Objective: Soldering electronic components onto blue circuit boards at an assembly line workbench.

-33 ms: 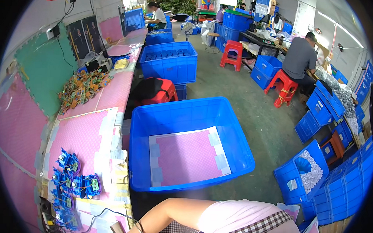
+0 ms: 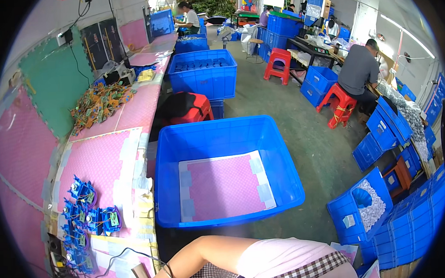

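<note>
Only my right arm (image 2: 204, 252) comes into the picture, bent at the elbow, with its forearm running down and left past the lower edge. The hand itself is cut off, and my left hand is out of sight. A dark cable (image 2: 130, 249) curves across the bench to my forearm. Beside the forearm stands a small brown flat-sided piece (image 2: 140, 273). Nearest on the bench is a cluster of blue plastic units (image 2: 94, 222) with thin wires and small green boards. A large blue bin (image 2: 230, 221) stands ahead of me, with a pink, tape-edged sheet (image 2: 224, 185) in its bottom.
Wired circuit boards (image 2: 101, 106) lie heaped farther along the pink-covered bench (image 2: 93, 158). Behind the bin are a red stool (image 2: 198, 110) and a filled blue crate (image 2: 203, 78). A tilted crate of white pieces (image 2: 357, 208) stands right. A person (image 2: 358, 68) sits beyond.
The view has shifted very slightly. Nothing else has visibly moved.
</note>
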A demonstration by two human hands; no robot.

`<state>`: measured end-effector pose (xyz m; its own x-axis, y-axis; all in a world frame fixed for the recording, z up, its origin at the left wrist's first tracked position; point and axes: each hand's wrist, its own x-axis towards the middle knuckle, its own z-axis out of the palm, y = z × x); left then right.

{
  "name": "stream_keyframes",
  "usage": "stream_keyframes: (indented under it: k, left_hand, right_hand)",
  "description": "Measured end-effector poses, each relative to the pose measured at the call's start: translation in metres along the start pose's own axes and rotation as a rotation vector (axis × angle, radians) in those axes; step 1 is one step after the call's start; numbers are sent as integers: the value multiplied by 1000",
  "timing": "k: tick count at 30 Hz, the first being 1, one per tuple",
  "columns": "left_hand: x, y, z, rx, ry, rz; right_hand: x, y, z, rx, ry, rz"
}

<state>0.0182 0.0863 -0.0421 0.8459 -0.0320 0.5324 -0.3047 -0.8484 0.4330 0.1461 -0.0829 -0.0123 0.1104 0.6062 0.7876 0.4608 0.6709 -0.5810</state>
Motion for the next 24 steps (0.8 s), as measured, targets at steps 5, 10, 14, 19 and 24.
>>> stream_keyframes:
  k: [5, 10, 14, 19, 24]
  left_hand:
    - [-67, -50, 11, -719, 588, -872]
    - [-174, -68, -17, -1478, 435, -655]
    - [-146, 56, -4, -1371, 490, -875]
    - [-69, 140, 26, -435, 613, -1159]
    - [-66, 139, 29, -244, 610, -974]
  right_hand:
    - [-45, -2, 18, -633, 129, -160]
    - [-50, -22, 46, -874, 163, -252]
    - [-77, -21, 52, -747, 218, -252]
    - [-72, -59, 27, -864, 21, -51]
    - [-70, -49, 21, -760, 3, 7]
